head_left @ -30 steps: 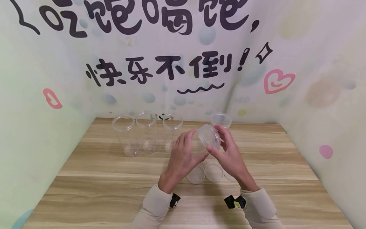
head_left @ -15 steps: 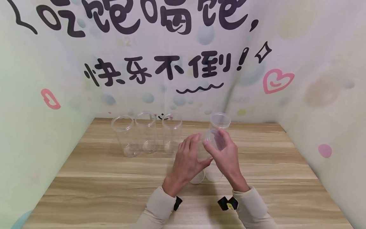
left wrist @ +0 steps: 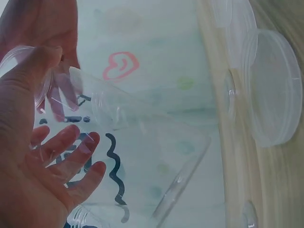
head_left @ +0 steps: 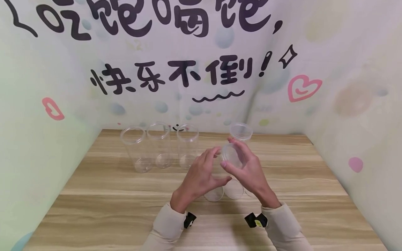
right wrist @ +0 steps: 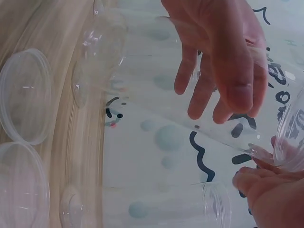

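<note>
A clear plastic jar (left wrist: 142,118) is held tilted above the table, its mouth end toward the person. The fingers and thumb of my left hand (head_left: 199,176) curl round its body. My right hand (head_left: 252,169) grips the round clear lid (head_left: 231,157) at the jar's mouth, thumb on the near edge and fingers over the far side. In the right wrist view, the lid's ridged rim (right wrist: 290,135) lies at the fingertips of the right hand, and the left hand (right wrist: 218,57) spans the see-through wall. Both hands hide part of the jar in the head view.
Three open clear jars (head_left: 188,153) stand upright at the back left. One lidded jar (head_left: 241,131) stands behind the right hand, partly hidden. Several loose lids (head_left: 214,194) lie on the wooden table (head_left: 125,216) below the hands. A printed cloth wall (head_left: 150,104) closes off the back.
The right hand has turned about the lid, rolling over it and then back, with its grip shifting along the edge. The jar has tilted slightly; the left hand keeps its hold.
</note>
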Available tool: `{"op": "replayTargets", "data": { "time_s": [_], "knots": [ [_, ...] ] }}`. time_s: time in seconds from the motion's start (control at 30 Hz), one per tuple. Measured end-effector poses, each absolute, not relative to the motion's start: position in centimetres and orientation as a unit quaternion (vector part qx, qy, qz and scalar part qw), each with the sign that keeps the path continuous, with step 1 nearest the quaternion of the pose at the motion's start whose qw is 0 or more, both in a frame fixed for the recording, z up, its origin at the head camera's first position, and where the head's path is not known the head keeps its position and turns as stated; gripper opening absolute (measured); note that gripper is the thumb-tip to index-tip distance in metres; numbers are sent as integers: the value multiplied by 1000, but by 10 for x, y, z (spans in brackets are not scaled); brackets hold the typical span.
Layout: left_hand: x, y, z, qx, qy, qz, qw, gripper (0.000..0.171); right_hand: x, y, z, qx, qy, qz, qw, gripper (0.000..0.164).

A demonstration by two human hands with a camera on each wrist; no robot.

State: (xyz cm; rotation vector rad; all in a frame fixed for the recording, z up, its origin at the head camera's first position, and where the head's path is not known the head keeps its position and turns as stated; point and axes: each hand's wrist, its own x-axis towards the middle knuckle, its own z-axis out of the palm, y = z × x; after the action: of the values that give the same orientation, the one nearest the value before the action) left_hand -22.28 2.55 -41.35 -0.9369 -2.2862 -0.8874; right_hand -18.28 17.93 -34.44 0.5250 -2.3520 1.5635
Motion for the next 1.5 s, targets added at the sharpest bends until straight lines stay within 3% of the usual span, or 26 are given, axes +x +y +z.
{"op": "replayTargets", "data": {
  "time_s": [0.27, 0.57, 0.8, 1.07, 1.27, 1.5],
  "knots": [
    [-227, 20, -412, -342, -850, -277, 289, 82, -179, 182, -347, 158, -821, 537, 110, 80],
    [-230, 16, -413, -326, -859, -268, 289, 83, -185, 189, -361, 136, -825, 526, 153, 81],
    [-230, 13, -413, -322, -861, -255, 299, 81, -195, 193, -376, 130, -846, 497, 142, 77],
    [-231, 12, -413, -330, -862, -252, 291, 85, -189, 189, -364, 117, -851, 492, 139, 65],
    [-232, 11, -413, -333, -861, -253, 289, 84, -177, 184, -347, 137, -848, 496, 128, 65],
    [-232, 11, -413, -337, -862, -255, 281, 82, -188, 196, -369, 157, -847, 494, 121, 69]
  ]
}}
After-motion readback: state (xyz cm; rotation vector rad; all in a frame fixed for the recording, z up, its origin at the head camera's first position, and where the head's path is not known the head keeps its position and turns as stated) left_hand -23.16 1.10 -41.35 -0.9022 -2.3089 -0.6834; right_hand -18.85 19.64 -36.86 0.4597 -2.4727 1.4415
